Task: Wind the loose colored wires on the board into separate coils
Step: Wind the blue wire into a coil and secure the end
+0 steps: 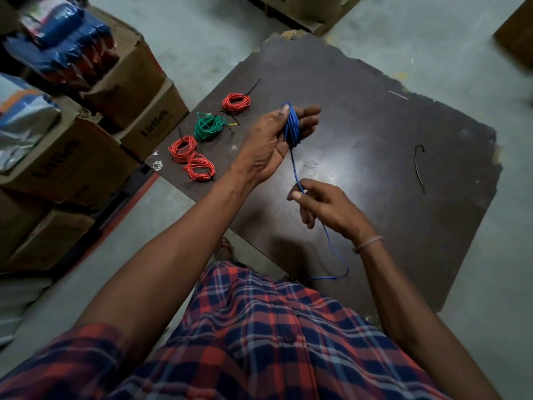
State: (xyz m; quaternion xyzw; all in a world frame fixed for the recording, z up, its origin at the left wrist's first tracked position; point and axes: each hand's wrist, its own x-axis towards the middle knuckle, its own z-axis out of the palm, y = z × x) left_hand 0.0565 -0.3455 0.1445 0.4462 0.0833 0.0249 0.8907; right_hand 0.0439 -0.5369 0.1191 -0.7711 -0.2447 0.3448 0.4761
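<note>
Wire in blue (292,127) is wound in a tight coil around the fingers (310,111) of the left hand (271,145), which is raised above the dark board (375,125) with the thumb pressed on top of the loops. A loose tail of the same wire drops from the coil to the right hand (320,203), whose thumb and forefinger pinch it just below the coil, while the other fingers curl loosely. Beyond that pinch the tail runs down past the wrist, bends in a loop near the board's near edge and ends by the plaid shirt (259,327). Finished coils lie at the board's left side: a red coil (236,103) farthest away, a green coil (208,127) nearer, then two more red coils (182,149) and (201,168) touching each other at the edge. Dark ties stick out from some of them. A thin black tie (418,167) lies alone on the right part of the board, well apart from the coils. A band (367,244) circles the right wrist. Cardboard boxes (86,145) are stacked on the floor (202,33) to the left of the board, the upper ones holding packaged goods.
</note>
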